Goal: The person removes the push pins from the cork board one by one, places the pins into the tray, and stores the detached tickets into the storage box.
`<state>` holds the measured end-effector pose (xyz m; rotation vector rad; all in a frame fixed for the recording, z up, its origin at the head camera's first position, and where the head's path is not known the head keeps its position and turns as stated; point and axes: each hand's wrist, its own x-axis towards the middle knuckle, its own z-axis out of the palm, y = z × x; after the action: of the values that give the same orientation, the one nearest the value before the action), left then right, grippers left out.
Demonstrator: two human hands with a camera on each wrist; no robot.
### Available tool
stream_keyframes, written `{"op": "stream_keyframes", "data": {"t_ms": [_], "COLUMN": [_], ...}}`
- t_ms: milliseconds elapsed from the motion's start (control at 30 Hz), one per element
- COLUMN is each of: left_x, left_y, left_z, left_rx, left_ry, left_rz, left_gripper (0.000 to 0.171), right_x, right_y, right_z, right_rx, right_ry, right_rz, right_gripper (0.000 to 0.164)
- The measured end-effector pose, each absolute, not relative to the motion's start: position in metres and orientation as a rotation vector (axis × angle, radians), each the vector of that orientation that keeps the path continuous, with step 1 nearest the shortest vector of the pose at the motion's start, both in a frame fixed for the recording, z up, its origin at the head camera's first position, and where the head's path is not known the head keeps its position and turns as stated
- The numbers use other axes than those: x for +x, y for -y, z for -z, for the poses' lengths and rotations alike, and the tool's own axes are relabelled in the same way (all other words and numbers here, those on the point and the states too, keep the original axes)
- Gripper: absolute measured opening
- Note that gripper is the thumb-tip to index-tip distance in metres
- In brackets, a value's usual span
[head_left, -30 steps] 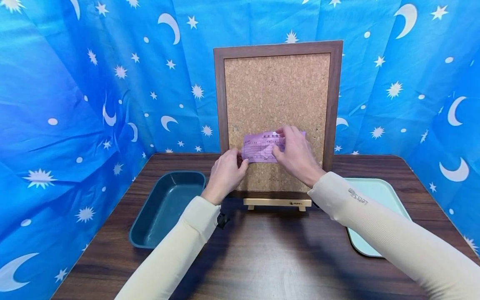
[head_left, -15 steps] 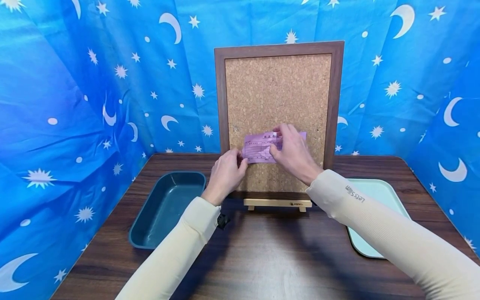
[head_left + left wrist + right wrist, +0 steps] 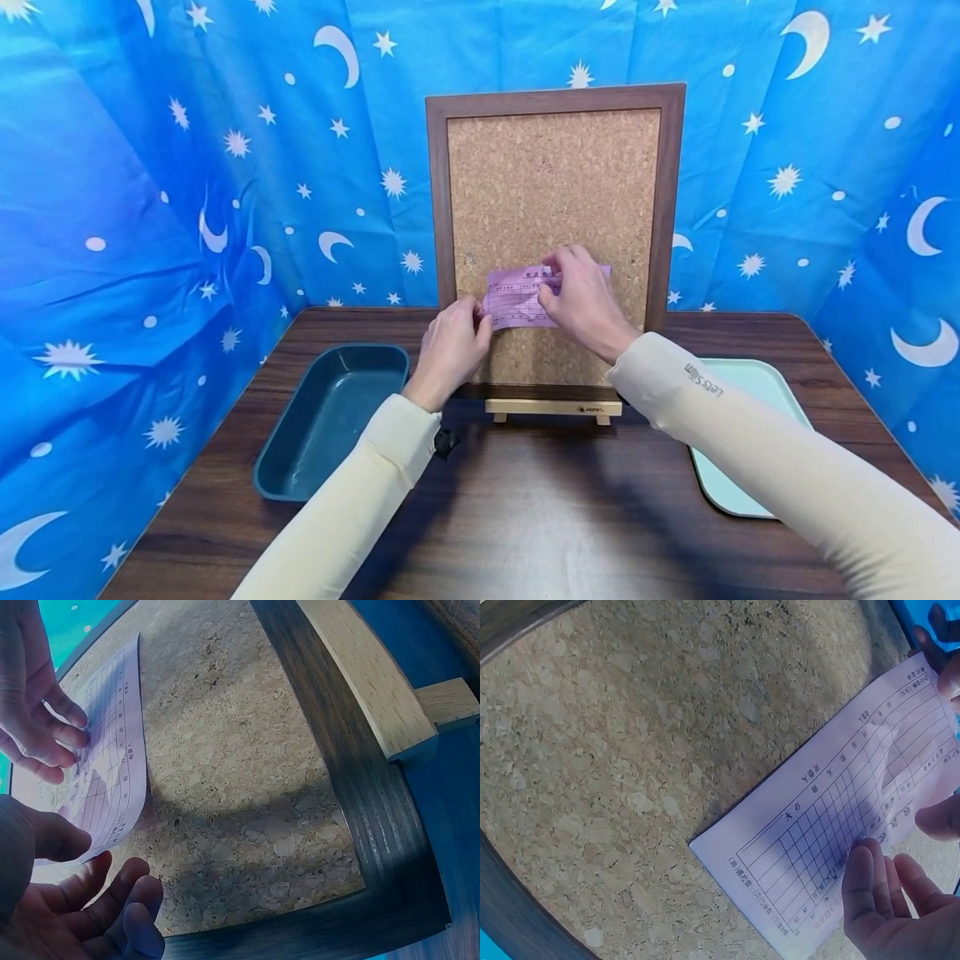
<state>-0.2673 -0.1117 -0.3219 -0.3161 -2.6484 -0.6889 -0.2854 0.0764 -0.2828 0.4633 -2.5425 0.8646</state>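
Note:
A purple printed receipt slip [image 3: 513,296] lies across the lower half of the cork board [image 3: 555,183], creased near its middle. My left hand [image 3: 452,342] pinches the slip's left end between thumb [image 3: 67,836] and index finger, while its other fingers curl loosely beside it. The right hand [image 3: 588,300] touches the slip's upper middle with bent fingertips [image 3: 859,877]. Its thumb [image 3: 937,817] stands apart from those fingers. A small white spot shows at the right index fingertip in the head view; I cannot tell what it is.
The brown-framed board stands on a small wooden easel [image 3: 555,407] on a dark wood table [image 3: 525,517]. A deep blue-green tray [image 3: 330,417] is at left, and a pale green tray [image 3: 757,400] lies partly under the right sleeve. A star-and-moon cloth [image 3: 360,167] surrounds the table.
My right hand has shifted slightly left along the slip, and the white spot at its index finger is now more covered. The left hand keeps its hold on the slip's left end.

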Motion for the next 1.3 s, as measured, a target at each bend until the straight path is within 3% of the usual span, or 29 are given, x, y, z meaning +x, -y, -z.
{"op": "stream_keyframes", "data": {"t_ms": [1300], "left_x": [-0.274], "left_y": [0.106], "left_z": [0.32], "left_rx": [-0.307], "left_ry": [2.55], "left_rz": [0.713], "left_gripper": [0.011], "right_x": [-0.305], "right_y": [-0.074], "right_z": [0.287], "right_rx": [0.447], "right_ry": [2.384], "right_rz": [-0.79], "right_gripper": [0.011]}}
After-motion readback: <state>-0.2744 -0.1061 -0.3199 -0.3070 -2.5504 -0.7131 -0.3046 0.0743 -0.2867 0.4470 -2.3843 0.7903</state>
